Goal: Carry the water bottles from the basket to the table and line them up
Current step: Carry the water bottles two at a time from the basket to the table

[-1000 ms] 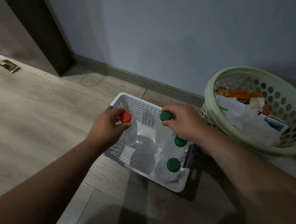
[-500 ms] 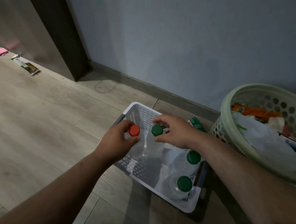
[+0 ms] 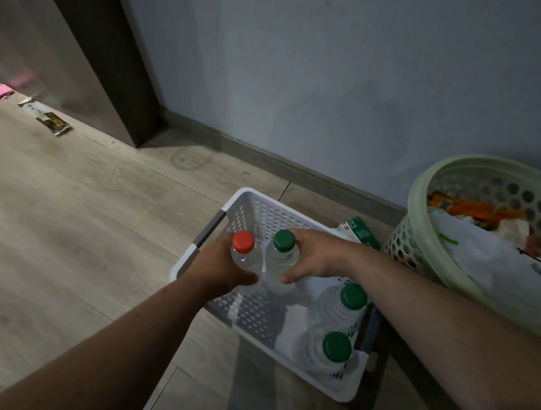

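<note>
A white perforated basket (image 3: 251,206) sits on the wooden floor by the wall. My left hand (image 3: 218,270) grips a clear water bottle with a red cap (image 3: 243,242), raised above the basket's left side. Beside it my right hand (image 3: 315,256) holds a clear bottle with a green cap (image 3: 284,241). The two held bottles are close together. Two more green-capped bottles stand inside the basket at its right side, one (image 3: 352,297) behind the other (image 3: 336,346). No table is in view.
A pale green round laundry basket (image 3: 423,196) full of bags and wrappers stands at the right. A green packet (image 3: 361,232) lies between the baskets. A dark door frame (image 3: 112,65) rises at the left. Small wrappers (image 3: 46,118) lie on the floor far left.
Both hands have lifted their bottles up out of the basket, and my grip has slid from the caps down to the bodies. The camera has risen and shifted.
</note>
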`<state>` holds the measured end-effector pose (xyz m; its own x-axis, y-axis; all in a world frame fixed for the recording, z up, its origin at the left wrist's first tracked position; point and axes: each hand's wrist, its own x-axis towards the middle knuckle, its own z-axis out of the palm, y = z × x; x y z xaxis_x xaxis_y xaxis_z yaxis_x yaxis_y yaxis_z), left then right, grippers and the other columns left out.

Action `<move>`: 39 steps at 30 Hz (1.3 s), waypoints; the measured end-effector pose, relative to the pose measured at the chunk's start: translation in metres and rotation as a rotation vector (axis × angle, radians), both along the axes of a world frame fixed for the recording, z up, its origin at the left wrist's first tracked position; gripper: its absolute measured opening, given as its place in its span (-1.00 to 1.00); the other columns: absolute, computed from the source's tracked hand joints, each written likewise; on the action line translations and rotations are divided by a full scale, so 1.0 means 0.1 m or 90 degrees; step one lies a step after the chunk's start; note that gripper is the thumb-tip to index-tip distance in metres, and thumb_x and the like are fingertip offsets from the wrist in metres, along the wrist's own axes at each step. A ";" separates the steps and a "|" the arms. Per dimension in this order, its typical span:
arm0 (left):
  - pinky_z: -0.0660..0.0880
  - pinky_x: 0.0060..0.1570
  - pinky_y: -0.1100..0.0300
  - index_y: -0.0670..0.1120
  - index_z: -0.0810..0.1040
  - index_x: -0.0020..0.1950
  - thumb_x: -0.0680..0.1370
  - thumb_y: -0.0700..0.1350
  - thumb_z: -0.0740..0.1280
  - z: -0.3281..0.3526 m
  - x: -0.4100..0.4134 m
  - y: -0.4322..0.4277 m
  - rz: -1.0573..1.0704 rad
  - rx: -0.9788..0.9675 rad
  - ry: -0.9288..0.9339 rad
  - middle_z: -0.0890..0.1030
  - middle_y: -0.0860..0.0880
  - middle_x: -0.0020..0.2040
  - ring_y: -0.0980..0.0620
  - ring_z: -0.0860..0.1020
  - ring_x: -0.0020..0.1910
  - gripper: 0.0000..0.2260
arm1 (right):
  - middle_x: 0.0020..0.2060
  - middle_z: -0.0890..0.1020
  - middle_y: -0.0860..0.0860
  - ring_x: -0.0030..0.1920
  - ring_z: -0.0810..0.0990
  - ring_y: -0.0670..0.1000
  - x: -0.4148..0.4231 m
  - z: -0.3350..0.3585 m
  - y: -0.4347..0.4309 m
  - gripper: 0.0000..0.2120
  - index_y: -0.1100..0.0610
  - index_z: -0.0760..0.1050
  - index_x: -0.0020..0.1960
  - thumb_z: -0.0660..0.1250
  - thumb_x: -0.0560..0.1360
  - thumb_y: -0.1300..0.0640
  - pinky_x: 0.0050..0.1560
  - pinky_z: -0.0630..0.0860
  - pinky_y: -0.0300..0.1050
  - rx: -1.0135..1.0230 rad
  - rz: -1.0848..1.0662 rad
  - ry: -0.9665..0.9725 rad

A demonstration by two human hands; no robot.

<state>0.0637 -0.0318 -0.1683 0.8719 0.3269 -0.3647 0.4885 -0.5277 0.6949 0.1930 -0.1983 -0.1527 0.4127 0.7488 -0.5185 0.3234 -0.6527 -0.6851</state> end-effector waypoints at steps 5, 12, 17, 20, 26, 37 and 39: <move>0.53 0.11 0.09 0.02 0.54 0.07 0.30 -0.08 0.59 0.17 -0.07 -0.02 0.048 0.050 -0.021 0.65 0.03 0.02 0.04 0.60 0.05 -0.60 | -0.04 0.69 -0.15 0.00 0.64 -0.17 -0.01 0.05 -0.08 -0.59 -0.07 0.57 0.07 0.59 0.27 0.14 0.20 0.55 -0.05 0.089 -0.106 0.015; 0.60 -0.14 0.15 -0.01 0.58 -0.02 0.35 -0.18 0.55 0.62 -0.25 -0.03 0.243 -0.188 -0.202 0.69 -0.01 -0.10 0.04 0.67 -0.12 -0.73 | -0.06 0.71 -0.08 -0.04 0.67 -0.17 -0.12 0.46 -0.21 -0.72 0.03 0.61 0.04 0.52 0.37 0.24 0.02 0.56 -0.25 0.338 -0.249 0.008; 0.60 -0.03 -0.03 -0.16 0.55 0.11 0.21 -0.01 0.54 0.86 -0.21 0.02 0.328 -0.315 -0.335 0.67 -0.19 -0.01 -0.19 0.66 -0.01 -0.48 | -0.18 0.69 -0.02 -0.09 0.68 -0.01 -0.20 0.70 -0.03 -0.80 0.02 0.61 -0.06 0.47 0.32 0.09 -0.02 0.62 -0.12 0.495 -0.326 0.065; 0.59 0.01 -0.06 -0.18 0.51 0.15 0.21 0.06 0.50 1.11 -0.24 0.08 0.320 -0.313 -0.358 0.64 -0.21 0.01 -0.21 0.64 0.01 -0.41 | -0.20 0.67 0.01 -0.12 0.67 0.04 -0.26 0.96 0.08 -0.77 -0.01 0.60 -0.10 0.44 0.27 -0.05 -0.02 0.61 0.00 0.528 -0.348 0.040; 0.61 0.01 -0.06 -0.06 0.52 0.06 0.17 0.12 0.45 1.98 -0.57 0.04 0.357 -0.221 -0.326 0.64 -0.09 -0.06 -0.08 0.65 -0.07 -0.48 | -0.21 0.68 -0.06 -0.17 0.68 -0.08 -0.59 1.97 0.16 -0.69 0.01 0.52 -0.04 0.49 0.25 0.03 -0.15 0.58 -0.18 0.476 -0.357 -0.002; 0.57 -0.20 0.20 0.02 0.55 -0.04 0.21 0.17 0.42 4.95 -1.76 -0.12 0.334 -0.148 -0.304 0.66 0.03 -0.18 0.09 0.64 -0.21 -0.60 | -0.21 0.67 -0.15 -0.22 0.66 -0.16 -1.73 4.80 -0.07 -0.70 0.01 0.52 -0.09 0.48 0.23 -0.04 -0.24 0.53 -0.34 0.392 -0.312 -0.091; 0.54 -0.24 0.29 -0.01 0.56 -0.05 0.19 0.17 0.41 5.57 -2.02 -0.11 0.321 -0.138 -0.305 0.66 0.02 -0.20 0.09 0.64 -0.21 -0.58 | -0.21 0.69 -0.14 -0.21 0.67 -0.15 -1.95 5.38 -0.10 -0.67 0.00 0.53 -0.09 0.45 0.19 -0.09 -0.21 0.53 -0.31 0.404 -0.335 -0.092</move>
<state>-0.1387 -0.0423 0.3887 0.7144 0.6948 -0.0828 0.2516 -0.1447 0.9569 -0.0016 -0.2081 0.3854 0.8197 0.5725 0.0211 0.1971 -0.2473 -0.9487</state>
